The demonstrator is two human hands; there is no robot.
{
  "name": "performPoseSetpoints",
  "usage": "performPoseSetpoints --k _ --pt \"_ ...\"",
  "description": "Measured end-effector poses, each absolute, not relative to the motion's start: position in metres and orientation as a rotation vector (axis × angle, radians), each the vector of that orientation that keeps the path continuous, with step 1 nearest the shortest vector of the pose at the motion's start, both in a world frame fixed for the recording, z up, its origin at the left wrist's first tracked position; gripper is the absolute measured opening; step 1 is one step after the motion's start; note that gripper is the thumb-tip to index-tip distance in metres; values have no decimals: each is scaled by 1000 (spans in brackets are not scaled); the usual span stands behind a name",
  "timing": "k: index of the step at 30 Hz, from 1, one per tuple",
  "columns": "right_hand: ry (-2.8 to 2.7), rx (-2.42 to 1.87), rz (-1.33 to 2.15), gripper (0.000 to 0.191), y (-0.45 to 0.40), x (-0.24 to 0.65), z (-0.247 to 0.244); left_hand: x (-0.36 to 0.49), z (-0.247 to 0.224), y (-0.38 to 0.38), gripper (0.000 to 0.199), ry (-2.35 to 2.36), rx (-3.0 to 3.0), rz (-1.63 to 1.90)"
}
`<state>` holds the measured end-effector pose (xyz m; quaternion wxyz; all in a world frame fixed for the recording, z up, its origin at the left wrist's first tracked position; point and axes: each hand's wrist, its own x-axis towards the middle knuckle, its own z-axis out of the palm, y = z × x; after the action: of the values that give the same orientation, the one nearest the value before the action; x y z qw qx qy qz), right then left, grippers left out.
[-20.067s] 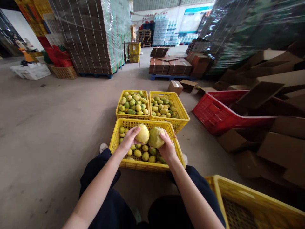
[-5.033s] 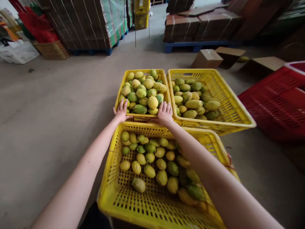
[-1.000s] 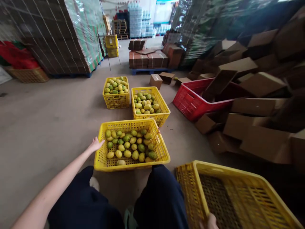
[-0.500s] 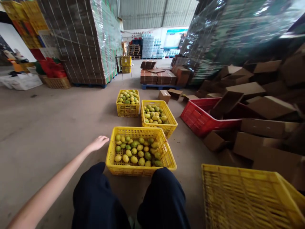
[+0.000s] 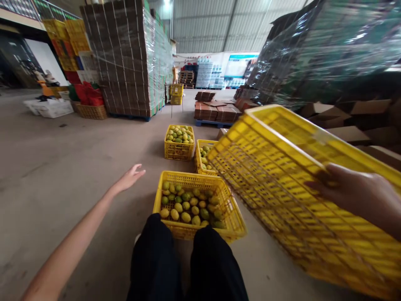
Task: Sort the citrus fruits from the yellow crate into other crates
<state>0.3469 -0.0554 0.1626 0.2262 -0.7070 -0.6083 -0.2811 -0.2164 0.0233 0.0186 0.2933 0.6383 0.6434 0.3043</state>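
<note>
My right hand (image 5: 351, 192) grips the side of a large yellow plastic crate (image 5: 282, 184), fingers hooked through its wall. That crate is raised and tilted at the right, smeared by motion, and its slatted base faces me. On the left my left hand (image 5: 129, 179) hangs in the air, fingers apart, holding nothing. It is nearest to the yellow crate (image 5: 157, 198) in front of my knees, but does not touch it. A layer of green-yellow fruit, lemon-like in look (image 5: 186, 205), lies in that crate.
Beyond stand two more fruit-filled yellow crates, one at the left (image 5: 178, 151) and one partly hidden (image 5: 200, 165). Open cardboard boxes (image 5: 347, 136) are heaped at the right. Wrapped stacks (image 5: 125, 62) rise on both sides; flattened cartons (image 5: 216, 112) lie on a blue pallet.
The yellow crate at the lower right has been lifted and tilted, with my right hand now in view gripping it. My left hand has drifted away from the fruit crate. The view has shifted.
</note>
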Motion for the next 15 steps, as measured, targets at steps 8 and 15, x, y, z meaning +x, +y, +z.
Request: performPoseSetpoints --k 8,15 --pt "-2649 -1572 -704 27 106 119 217 -225 102 37 108 1922 2703 1056" --pt "-2983 -735 -739 41 161 -44 178 -289 84 19 64 2507 2505 612"
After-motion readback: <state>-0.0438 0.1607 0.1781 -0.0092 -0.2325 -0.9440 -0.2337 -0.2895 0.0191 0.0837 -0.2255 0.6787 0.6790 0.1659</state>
